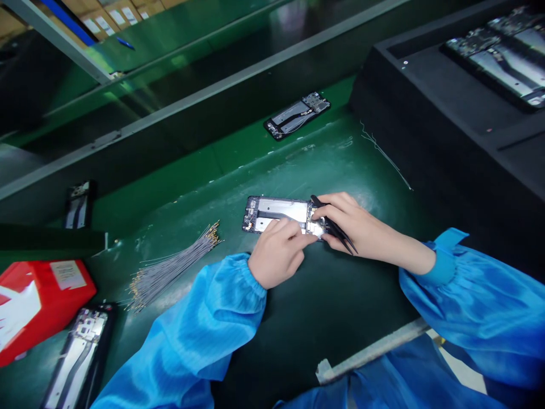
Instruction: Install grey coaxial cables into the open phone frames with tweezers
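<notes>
An opened smartphone (281, 210) lies on the green work surface, its silver back plate and circuit board bared. My left hand (281, 253) is at its near long edge, fingers mostly curled against it, with one fingertip reaching onto the board at the right end. Black tweezers (338, 230) are tucked in my right hand (357, 224), tips pointing down toward me. Its fingertips also touch the board end of the phone from the far and right sides. Part of the board is hidden beneath the fingers. To the left lies a bundle of thin grey cables (172, 270) with gold-coloured ends.
Another opened phone (298, 116) lies farther back; more (79, 204) (79, 358) are at the left. A black foam tray (430, 91) on the right bears several phone bodies (506, 57). Loose wires (387, 156) lie beside it. A red box (46, 301) stands at left.
</notes>
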Tool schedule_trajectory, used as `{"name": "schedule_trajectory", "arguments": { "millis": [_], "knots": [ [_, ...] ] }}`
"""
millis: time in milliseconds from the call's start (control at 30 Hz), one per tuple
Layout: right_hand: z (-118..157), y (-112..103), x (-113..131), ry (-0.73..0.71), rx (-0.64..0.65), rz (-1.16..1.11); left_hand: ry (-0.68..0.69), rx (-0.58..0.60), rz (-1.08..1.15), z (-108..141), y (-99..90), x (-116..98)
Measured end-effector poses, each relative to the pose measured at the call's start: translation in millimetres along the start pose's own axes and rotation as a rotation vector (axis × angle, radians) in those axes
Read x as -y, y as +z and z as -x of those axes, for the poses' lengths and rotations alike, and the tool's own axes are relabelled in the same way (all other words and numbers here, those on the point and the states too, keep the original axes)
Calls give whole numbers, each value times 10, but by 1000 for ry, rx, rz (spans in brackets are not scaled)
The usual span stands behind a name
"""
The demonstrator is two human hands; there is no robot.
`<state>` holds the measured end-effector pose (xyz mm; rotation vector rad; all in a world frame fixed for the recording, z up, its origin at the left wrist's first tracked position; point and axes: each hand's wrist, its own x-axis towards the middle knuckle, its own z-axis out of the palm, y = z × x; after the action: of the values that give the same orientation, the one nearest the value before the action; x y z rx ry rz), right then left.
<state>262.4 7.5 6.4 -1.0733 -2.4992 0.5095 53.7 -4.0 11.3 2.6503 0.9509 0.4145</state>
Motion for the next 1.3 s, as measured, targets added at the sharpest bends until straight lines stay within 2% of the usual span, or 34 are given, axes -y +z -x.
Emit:
{"name": "schedule_trajectory", "arguments": {
  "millis": [267, 533, 800, 1067, 1300],
  "knots": [
    [-65, -49, -34, 39, 71, -40, 67, -13, -30, 56, 30, -3],
    [-214, -83, 77, 125, 183, 96, 157, -18, -189, 26, -22, 5],
    [-182, -99, -7, 117, 186, -6, 169, -19, 99, 56, -70, 300],
    [-206, -79, -22, 130, 175, -8, 210, -82, 48, 32, -40, 292],
    [-231, -56, -4, 157, 182, 42, 221, -80, 19, 29, -56, 286]
  ]
}}
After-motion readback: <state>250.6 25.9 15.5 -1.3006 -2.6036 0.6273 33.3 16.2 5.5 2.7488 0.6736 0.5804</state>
